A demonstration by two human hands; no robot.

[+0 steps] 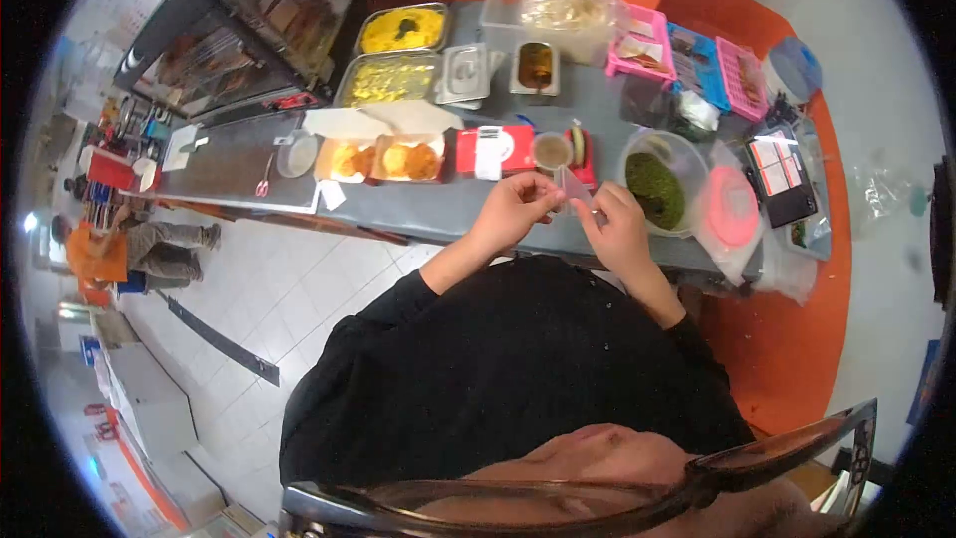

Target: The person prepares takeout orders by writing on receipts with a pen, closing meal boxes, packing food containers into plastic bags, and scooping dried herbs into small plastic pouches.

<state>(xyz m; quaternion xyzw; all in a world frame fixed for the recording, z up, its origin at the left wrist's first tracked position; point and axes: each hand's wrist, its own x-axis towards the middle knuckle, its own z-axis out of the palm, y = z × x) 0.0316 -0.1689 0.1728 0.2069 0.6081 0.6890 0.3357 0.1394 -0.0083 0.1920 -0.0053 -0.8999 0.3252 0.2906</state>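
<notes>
Both hands meet above the front edge of the grey counter (398, 214). Between them is a small piece of clear plastic, perhaps a little bag (571, 186). My left hand (513, 209) pinches it from the left with thumb and fingers. On its other side, my right hand (617, 227) has its fingers closed on the plastic. Just beyond the hands stands a small lidded cup (553, 151) of brownish contents, beside a red box (495, 151) with a white label. Chopped green herbs (652, 189) fill part of a clear tub (696, 161) right of my right hand.
Two open boxes (410, 159) of fried food sit leftward, near scissors (264, 179). Behind are metal trays of yellow food (393, 78), a sauce container (535, 68) and pink baskets (642, 40). A glass display case (239, 30) stands back left. Another person (100, 254) is far left.
</notes>
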